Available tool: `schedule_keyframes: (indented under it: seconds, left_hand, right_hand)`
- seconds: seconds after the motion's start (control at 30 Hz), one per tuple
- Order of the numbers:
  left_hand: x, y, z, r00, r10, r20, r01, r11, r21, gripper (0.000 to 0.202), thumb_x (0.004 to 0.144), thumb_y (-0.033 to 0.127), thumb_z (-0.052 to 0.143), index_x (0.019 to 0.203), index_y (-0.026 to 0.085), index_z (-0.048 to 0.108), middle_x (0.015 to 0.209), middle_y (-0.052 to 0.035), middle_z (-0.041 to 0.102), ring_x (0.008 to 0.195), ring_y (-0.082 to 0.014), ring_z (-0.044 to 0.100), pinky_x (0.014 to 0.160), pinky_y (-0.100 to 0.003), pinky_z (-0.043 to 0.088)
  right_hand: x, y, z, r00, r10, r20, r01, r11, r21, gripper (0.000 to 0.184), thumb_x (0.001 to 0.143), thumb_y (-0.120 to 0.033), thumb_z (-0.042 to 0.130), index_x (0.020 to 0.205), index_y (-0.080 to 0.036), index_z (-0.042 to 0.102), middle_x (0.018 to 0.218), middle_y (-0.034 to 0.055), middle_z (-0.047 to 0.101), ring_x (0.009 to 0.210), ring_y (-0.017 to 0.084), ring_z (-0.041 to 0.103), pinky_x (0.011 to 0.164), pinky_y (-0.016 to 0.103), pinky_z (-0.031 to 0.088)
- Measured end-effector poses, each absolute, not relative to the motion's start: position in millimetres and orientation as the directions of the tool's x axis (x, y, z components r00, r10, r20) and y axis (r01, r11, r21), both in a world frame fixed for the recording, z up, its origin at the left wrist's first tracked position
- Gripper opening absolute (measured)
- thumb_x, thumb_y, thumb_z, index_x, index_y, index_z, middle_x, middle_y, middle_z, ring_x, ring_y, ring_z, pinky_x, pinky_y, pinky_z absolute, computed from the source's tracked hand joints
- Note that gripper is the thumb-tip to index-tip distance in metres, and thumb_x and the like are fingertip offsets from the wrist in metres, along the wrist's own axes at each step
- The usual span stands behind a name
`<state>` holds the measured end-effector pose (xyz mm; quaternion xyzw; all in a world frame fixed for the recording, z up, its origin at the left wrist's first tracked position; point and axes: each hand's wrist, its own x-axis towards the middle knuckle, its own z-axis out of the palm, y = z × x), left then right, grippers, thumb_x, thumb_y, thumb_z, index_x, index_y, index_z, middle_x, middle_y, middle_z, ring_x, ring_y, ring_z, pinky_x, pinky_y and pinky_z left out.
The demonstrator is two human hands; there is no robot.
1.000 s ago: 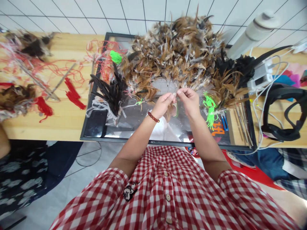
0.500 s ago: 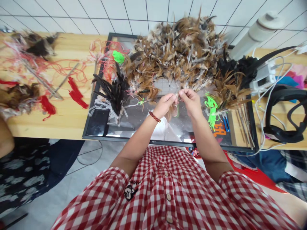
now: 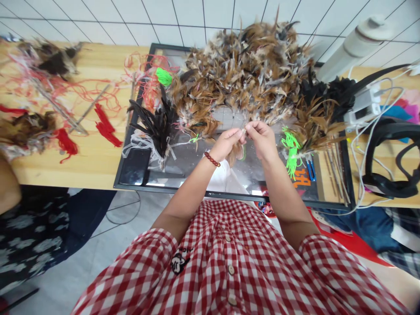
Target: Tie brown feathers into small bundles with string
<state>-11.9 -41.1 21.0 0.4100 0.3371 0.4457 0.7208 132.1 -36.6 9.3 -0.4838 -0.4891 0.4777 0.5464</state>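
Note:
My left hand, with a beaded bracelet at the wrist, and my right hand meet fingertip to fingertip over a dark glassy panel. Both are closed in a pinch. A brown feather hangs below my left fingers, which hold its pale end. What my right fingertips pinch is too small to make out. Just beyond the hands rises a big heap of brown and grey feathers. Bright green strings lie to the right of my right hand, and black feathers with white ties lie left of my left hand.
Blue-handled snips and thin sticks lie at the panel's right. A white bottle, cables and a black headset stand beyond. Red string bundles and pink strands spread leftward. People sit on both sides.
The hands stay pinched together in nearly the same place. The whole view has shifted slightly.

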Motion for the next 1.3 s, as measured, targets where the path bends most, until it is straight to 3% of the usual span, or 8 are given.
schedule_keyframes:
  seconds: [0.23, 0.4, 0.57, 0.77, 0.97, 1.07, 1.17, 1.3]
  left_hand:
    - [-14, -40, 15, 0.406, 0.912, -0.066, -0.384, 0.235, 0.893, 0.047, 0.083, 0.054, 0.075, 0.063, 0.016, 0.058, 0.066, 0.0005, 0.057, 0.069, -0.0107, 0.056, 0.073, -0.024, 0.044]
    - [-15, -40, 11, 0.438, 0.899, -0.019, -0.344, 0.187, 0.92, 0.05, 0.08, 0.06, 0.075, 0.065, 0.015, 0.06, 0.067, 0.0007, 0.059, 0.07, -0.0106, 0.057, 0.074, -0.024, 0.045]
    - [-13, -39, 13, 0.365, 0.925, -0.106, -0.369, 0.248, 0.895, 0.044, 0.086, 0.051, 0.073, 0.065, 0.015, 0.057, 0.068, 0.0015, 0.059, 0.067, -0.0085, 0.06, 0.072, -0.022, 0.047]
    - [-10, -39, 20, 0.25, 0.936, -0.249, -0.364, 0.329, 0.871, 0.039, 0.093, 0.043, 0.067, 0.068, 0.016, 0.054, 0.062, 0.0032, 0.059, 0.055, -0.0061, 0.057, 0.058, -0.019, 0.045]
    - [-9, -43, 25, 0.317, 0.919, -0.234, -0.342, 0.341, 0.876, 0.041, 0.09, 0.047, 0.07, 0.069, 0.016, 0.053, 0.059, 0.0038, 0.057, 0.05, -0.0059, 0.054, 0.054, -0.019, 0.045]
    - [-10, -43, 26, 0.326, 0.916, -0.232, -0.341, 0.343, 0.875, 0.041, 0.09, 0.046, 0.07, 0.068, 0.016, 0.052, 0.054, 0.006, 0.049, 0.047, -0.0046, 0.047, 0.051, -0.018, 0.041]
    - [-10, -43, 28, 0.335, 0.904, -0.266, -0.341, 0.379, 0.86, 0.038, 0.091, 0.044, 0.07, 0.069, 0.016, 0.054, 0.051, 0.0087, 0.038, 0.044, -0.003, 0.037, 0.049, -0.016, 0.037]
    - [-11, -44, 31, 0.352, 0.892, -0.285, -0.352, 0.408, 0.842, 0.039, 0.092, 0.044, 0.068, 0.069, 0.016, 0.052, 0.051, 0.0093, 0.034, 0.043, -0.0024, 0.033, 0.048, -0.016, 0.035]
  right_hand:
    - [142, -36, 12, 0.106, 0.993, 0.055, 0.03, 0.052, -0.998, 0.041, 0.083, -0.063, 0.069, 0.079, -0.023, 0.06, 0.072, -0.0022, 0.057, 0.062, 0.011, 0.05, 0.062, 0.027, 0.046]
    - [136, -36, 12, 0.097, 0.994, 0.055, -0.018, 0.057, -0.998, 0.048, 0.071, -0.067, 0.079, 0.081, -0.022, 0.064, 0.072, -0.0028, 0.058, 0.062, 0.01, 0.049, 0.061, 0.026, 0.044]
    - [145, -36, 19, 0.12, 0.984, 0.134, -0.019, 0.137, -0.99, 0.05, 0.071, -0.068, 0.08, 0.071, -0.022, 0.06, 0.064, -0.0046, 0.05, 0.059, 0.01, 0.045, 0.061, 0.027, 0.042]
    - [147, -45, 30, -0.145, 0.982, 0.123, -0.061, 0.115, -0.991, 0.051, 0.066, -0.07, 0.082, 0.069, -0.022, 0.064, 0.064, -0.0024, 0.059, 0.06, 0.012, 0.054, 0.061, 0.029, 0.049]
    - [127, -47, 22, 0.015, 0.952, 0.304, 0.14, 0.299, -0.944, 0.038, 0.083, -0.06, 0.074, 0.075, -0.023, 0.069, 0.069, -0.001, 0.062, 0.067, 0.014, 0.06, 0.07, 0.032, 0.052]
    - [127, -45, 15, 0.055, 0.937, 0.345, 0.27, 0.319, -0.909, 0.038, 0.085, -0.059, 0.073, 0.076, -0.022, 0.07, 0.076, 0.0008, 0.064, 0.076, 0.016, 0.061, 0.078, 0.033, 0.052]
    - [133, -39, 6, 0.125, 0.942, 0.312, 0.236, 0.277, -0.931, 0.038, 0.083, -0.062, 0.073, 0.087, -0.024, 0.071, 0.079, 0.0001, 0.064, 0.073, 0.014, 0.059, 0.072, 0.031, 0.052]
    - [139, -36, 2, 0.116, 0.971, 0.207, 0.095, 0.197, -0.976, 0.047, 0.08, -0.067, 0.073, 0.104, -0.027, 0.072, 0.085, -0.0003, 0.066, 0.075, 0.014, 0.061, 0.072, 0.031, 0.054]
